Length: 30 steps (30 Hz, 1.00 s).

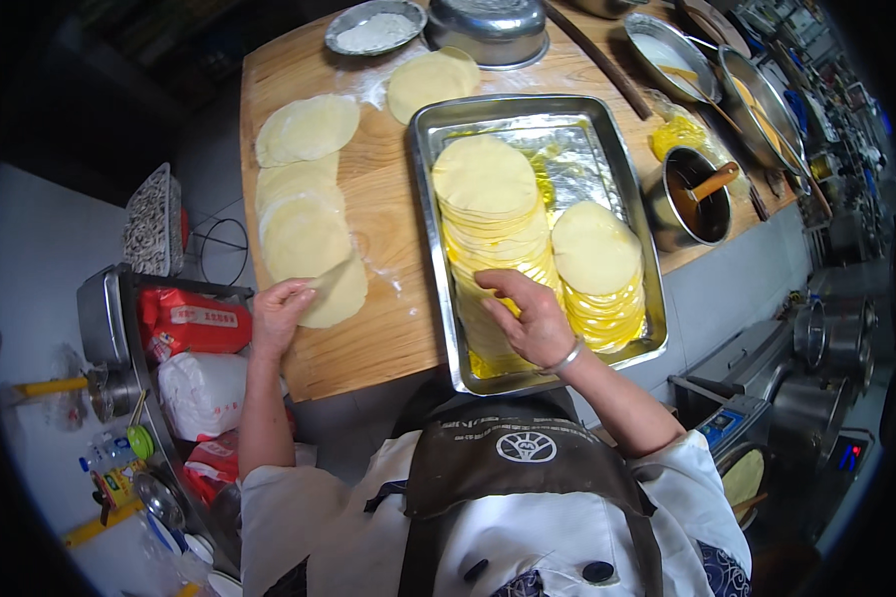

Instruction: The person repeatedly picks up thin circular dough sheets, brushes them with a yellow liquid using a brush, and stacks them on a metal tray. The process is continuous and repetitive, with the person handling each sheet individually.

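My left hand (282, 312), at the left of the wooden table (388, 336), pinches the edge of a thin round dough sheet (336, 298) and lifts it into a fold. More floured dough rounds (306, 239) overlap in a row behind it, and another few (429, 82) lie farther back. My right hand (526, 317), with a bracelet at the wrist, hovers over a metal tray (541, 101), its fingers slightly curled and apart, holding nothing that I can see. Inside the tray are a long overlapping row of dough rounds (485, 175) and a shorter oily stack (596, 250) on the right.
A bowl of flour (373, 30), an upturned metal basin (487, 33) and a dark wooden rod (601, 60) are at the back. On the right stand a metal pot with a wooden-handled brush or utensil (717, 183) and bowls (664, 56). A shelf with packages (201, 321) adjoins the table's left.
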{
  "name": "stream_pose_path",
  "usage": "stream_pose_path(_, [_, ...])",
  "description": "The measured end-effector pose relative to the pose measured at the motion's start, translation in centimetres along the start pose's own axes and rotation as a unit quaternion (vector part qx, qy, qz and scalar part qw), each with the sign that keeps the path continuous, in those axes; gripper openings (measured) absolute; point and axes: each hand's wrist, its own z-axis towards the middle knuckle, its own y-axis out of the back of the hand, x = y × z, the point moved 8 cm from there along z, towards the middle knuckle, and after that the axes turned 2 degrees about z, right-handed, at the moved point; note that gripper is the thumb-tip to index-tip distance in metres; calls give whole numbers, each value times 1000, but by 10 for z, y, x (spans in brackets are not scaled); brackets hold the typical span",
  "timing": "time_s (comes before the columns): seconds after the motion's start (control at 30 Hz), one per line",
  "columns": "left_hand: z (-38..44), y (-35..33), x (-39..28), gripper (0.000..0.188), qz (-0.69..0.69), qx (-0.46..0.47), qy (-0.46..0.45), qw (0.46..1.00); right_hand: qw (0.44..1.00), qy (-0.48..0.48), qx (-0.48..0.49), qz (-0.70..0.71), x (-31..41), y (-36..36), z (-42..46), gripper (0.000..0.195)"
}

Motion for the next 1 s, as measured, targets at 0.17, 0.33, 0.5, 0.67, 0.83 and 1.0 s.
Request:
stream_pose_path(0.17, [-24,-14,-84,11,-55,149,-60,985,980,-2,170,100,16,-61,39,59])
stream_pose_path(0.33, [-18,-46,-165,9,-42,250,-185,949,898,-58,293,322,4,-73,35,28])
stream_pose_path(0.5, [18,-116,-221,13,36,234,-196,952,964,-107,97,222,5,57,15,12])
stream_pose_path(0.67, [57,-235,-339,20,13,235,-326,916,982,-17,-189,-18,11,226,2,13])
stream_pose_path(0.83, [98,-361,-379,21,-105,277,-323,899,933,-82,-297,-189,-33,322,-15,11])
stream_pose_path(1.0, [107,-450,-355,16,74,266,-339,900,927,-199,-201,-247,-116,334,-20,9])
